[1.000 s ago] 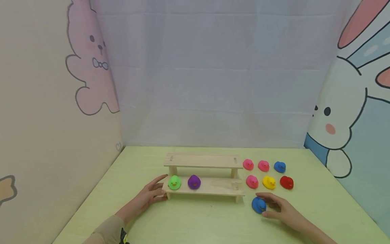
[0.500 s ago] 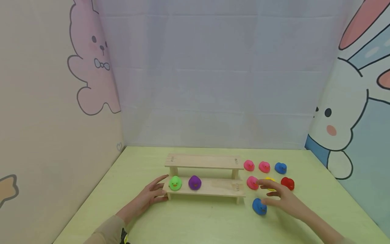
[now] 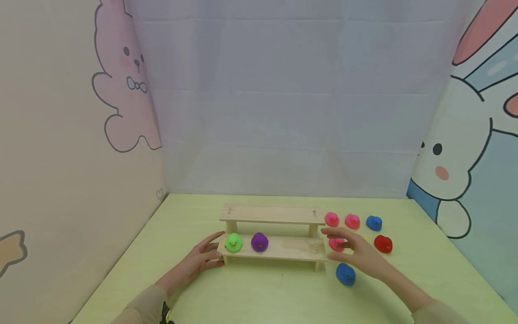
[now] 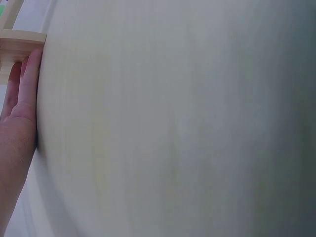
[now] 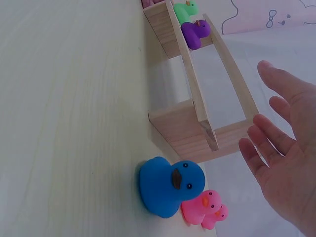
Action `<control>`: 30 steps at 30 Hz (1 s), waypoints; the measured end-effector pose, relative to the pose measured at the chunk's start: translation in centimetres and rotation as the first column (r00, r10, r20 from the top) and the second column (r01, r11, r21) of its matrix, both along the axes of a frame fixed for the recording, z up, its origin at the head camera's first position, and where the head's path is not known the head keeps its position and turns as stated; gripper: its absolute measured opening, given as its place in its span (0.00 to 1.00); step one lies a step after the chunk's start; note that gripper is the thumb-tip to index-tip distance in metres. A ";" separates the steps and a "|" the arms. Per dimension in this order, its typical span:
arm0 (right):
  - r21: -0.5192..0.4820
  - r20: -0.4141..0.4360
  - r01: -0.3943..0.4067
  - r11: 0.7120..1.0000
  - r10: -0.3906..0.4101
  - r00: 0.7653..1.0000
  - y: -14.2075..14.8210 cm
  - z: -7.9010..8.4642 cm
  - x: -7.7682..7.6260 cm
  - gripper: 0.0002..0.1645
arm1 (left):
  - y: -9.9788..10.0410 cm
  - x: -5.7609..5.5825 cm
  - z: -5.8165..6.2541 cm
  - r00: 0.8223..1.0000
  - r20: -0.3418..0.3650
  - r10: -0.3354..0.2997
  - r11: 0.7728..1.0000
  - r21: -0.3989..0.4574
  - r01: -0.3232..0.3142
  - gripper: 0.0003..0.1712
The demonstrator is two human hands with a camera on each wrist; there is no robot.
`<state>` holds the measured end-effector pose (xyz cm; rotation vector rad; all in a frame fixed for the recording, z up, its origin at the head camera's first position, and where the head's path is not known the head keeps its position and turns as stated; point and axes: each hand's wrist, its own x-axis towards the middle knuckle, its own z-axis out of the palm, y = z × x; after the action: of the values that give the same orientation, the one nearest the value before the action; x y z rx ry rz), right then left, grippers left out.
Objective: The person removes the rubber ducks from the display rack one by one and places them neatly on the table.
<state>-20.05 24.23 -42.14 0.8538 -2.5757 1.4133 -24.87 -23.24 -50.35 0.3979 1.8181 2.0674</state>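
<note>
A two-tier wooden shelf (image 3: 291, 248) stands on the table, with a green rubber duck (image 3: 234, 242) and a purple rubber duck (image 3: 260, 242) on its lower board. My left hand (image 3: 200, 257) rests against the lower board's left end, fingers extended; the left wrist view shows its fingertips right at the wood (image 4: 22, 37). My right hand (image 3: 358, 252) hovers by the shelf's right end with fingers spread and nothing between them. From the head it overlaps a pink duck (image 3: 336, 245) and nearly hides a yellow one. A blue duck (image 5: 165, 187) sits on the table below it.
Behind the right hand, two pink ducks (image 3: 352, 221) and another blue duck (image 3: 374, 222) form a back row. A red duck (image 3: 383, 244) sits to the right. Printed cloth walls (image 3: 259, 112) enclose the table's back and sides.
My right hand has left the near blue duck, rising and moving left toward the shelf's right end. That duck stays on the table. The left hand keeps its place at the shelf.
</note>
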 end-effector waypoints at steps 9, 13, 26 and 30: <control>-0.095 -0.006 -0.112 0.989 0.112 0.994 -3.0 -0.4 -1.1 0.32 | 0.0 0.0 0.1 1.000 -0.002 0.006 1.000 -0.009 -0.006 0.40; -0.090 0.009 -0.122 0.988 0.123 0.992 -4.5 -0.5 -1.5 0.32 | 0.1 0.1 0.1 1.000 0.000 0.006 1.000 -0.007 -0.006 0.40; -0.122 -0.023 -0.203 0.972 0.201 0.979 -9.2 -1.2 -3.1 0.31 | 0.0 0.1 0.1 1.000 -0.015 0.000 1.000 -0.019 0.000 0.40; -0.101 -0.037 -0.189 0.977 0.187 0.982 -10.5 -1.3 -3.3 0.32 | 0.0 0.0 0.2 1.000 -0.003 0.009 1.000 -0.020 -0.009 0.40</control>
<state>-23.34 13.68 -43.41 1.1172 -2.4309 1.5570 -24.83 -23.20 -50.10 0.3881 1.8442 2.0544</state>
